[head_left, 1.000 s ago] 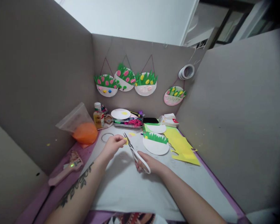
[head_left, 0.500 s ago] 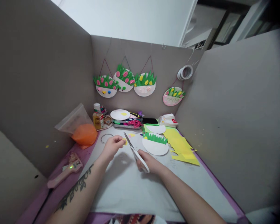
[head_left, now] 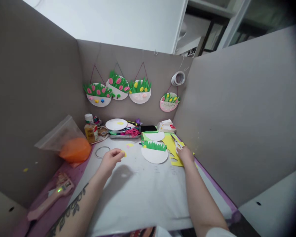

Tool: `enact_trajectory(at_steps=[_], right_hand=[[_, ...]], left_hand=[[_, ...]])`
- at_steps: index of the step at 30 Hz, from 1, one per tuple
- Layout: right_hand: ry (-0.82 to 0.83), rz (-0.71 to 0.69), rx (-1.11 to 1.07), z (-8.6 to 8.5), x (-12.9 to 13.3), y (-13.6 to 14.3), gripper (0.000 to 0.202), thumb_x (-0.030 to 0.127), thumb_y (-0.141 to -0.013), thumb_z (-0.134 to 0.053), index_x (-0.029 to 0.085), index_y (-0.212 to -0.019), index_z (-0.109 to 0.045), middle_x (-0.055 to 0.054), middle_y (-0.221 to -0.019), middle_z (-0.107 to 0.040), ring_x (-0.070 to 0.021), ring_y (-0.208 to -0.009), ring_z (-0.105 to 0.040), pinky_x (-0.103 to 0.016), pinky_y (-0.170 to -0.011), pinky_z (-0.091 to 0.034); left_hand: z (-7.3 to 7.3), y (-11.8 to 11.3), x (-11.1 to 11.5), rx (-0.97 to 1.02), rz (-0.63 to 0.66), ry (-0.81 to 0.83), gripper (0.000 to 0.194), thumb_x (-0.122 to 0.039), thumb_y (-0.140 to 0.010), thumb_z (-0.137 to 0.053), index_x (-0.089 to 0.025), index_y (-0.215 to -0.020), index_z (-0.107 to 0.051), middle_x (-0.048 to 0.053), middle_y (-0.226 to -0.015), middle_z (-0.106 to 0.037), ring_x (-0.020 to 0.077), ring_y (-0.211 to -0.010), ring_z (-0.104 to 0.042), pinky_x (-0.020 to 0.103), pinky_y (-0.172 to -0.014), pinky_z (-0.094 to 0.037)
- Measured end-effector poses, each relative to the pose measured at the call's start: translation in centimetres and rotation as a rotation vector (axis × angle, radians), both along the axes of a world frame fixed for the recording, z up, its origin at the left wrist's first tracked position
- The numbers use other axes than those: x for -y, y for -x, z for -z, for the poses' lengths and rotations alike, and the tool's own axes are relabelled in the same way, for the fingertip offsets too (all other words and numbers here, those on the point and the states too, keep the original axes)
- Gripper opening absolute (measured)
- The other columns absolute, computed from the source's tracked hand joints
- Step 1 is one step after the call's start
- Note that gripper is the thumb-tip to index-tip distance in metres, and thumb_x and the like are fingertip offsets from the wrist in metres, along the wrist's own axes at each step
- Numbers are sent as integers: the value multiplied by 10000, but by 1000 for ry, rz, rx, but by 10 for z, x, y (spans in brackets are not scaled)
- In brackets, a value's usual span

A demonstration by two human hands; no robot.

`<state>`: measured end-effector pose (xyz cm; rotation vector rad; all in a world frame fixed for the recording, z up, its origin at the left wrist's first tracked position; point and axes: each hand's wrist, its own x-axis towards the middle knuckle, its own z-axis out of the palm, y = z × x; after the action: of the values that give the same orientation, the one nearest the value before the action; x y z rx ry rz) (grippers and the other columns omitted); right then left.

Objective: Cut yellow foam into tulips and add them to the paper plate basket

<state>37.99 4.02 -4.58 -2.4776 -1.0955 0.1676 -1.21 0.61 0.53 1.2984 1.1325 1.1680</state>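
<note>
Between the thumb and fingers of my left hand (head_left: 112,160) is a small yellow paper piece (head_left: 123,153), held above the white table cover. My right hand (head_left: 186,154) is at the right, closed around the white handles of scissors (head_left: 178,144), whose blades point away over the yellow paper sheet (head_left: 171,149). That sheet has cut-out notches along its edge. Left of it lies a white paper plate (head_left: 155,155) with a green paper grass strip along its top. A half plate (head_left: 154,136) rests behind it. Small pink and yellow scraps (head_left: 129,145) lie beyond my left hand.
A metal tray (head_left: 124,135) with pink yarn and a white plate (head_left: 116,124) stands at the back. At left are a glue bottle (head_left: 91,129), an orange-filled zip bag (head_left: 75,149) and a pink glue gun (head_left: 51,199). Several plate baskets (head_left: 140,96) and tape rolls (head_left: 178,78) hang on the grey partition.
My right hand has carried the scissors rightward, away from my left hand, onto the yellow sheet. My left hand still pinches the yellow piece. The view has turned slightly right.
</note>
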Motion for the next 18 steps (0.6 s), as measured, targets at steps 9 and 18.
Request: enact_trajectory(at_steps=[9,18], right_hand=[[-291,-174,111,-20,12,71,306,314,-778,-506,140,-1017,-586,-182,-1193,-491,-325,-1149,-397,-480,-905,-333],[-487,-1008,-718,-41,34,253,206,367,-764,-528,169,-803,-565,-14,-726,-583,-134,-676,-532,-241,-609,-419]], left_hand=[[15,-9,-2,59,-74,108,304,-427,-613,-648,-157,-748,-618,35,-790,-618,125,-713,-542,201,-593,-395],[16,-9,-1,102,-148,41,309,-449,-620,-630,-174,-761,-632,23,-774,-626,133,-697,-545,221,-595,-394]])
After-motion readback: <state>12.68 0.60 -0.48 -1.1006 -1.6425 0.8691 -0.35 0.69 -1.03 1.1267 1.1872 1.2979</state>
